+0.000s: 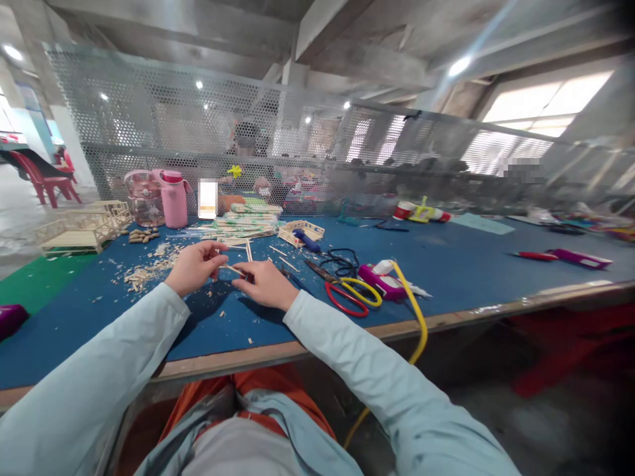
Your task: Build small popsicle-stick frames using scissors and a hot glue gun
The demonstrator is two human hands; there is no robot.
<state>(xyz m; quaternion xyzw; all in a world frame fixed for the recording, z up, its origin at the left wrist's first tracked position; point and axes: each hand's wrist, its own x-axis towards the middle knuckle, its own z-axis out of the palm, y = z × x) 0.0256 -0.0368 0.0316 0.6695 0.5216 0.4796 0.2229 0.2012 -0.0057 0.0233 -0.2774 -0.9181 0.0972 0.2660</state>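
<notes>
Above the blue tabletop, a small frame of thin wooden sticks (pixel 249 250) is held between my two hands. My left hand (pixel 195 269) grips its left end with the thumb and fingers closed. The fingers of my right hand (pixel 266 283) close on the near side of the same frame. Right of my right hand lie scissors (pixel 325 274) with one red and one yellow handle. Just beyond them rests a blue-handled tool (pixel 306 239), apparently a glue gun, against a small wooden tray-like piece (pixel 315 230). Wood scraps (pixel 143 276) are scattered left of my left hand.
Bundled sticks (pixel 248 221) lie behind my hands. A pink bottle (pixel 174 205), peanuts (pixel 143 235) and wooden models (pixel 74 235) stand left. A purple socket block (pixel 384 283) with a yellow cable (pixel 421 324) sits right. A perforated metal partition (pixel 188 125) runs behind.
</notes>
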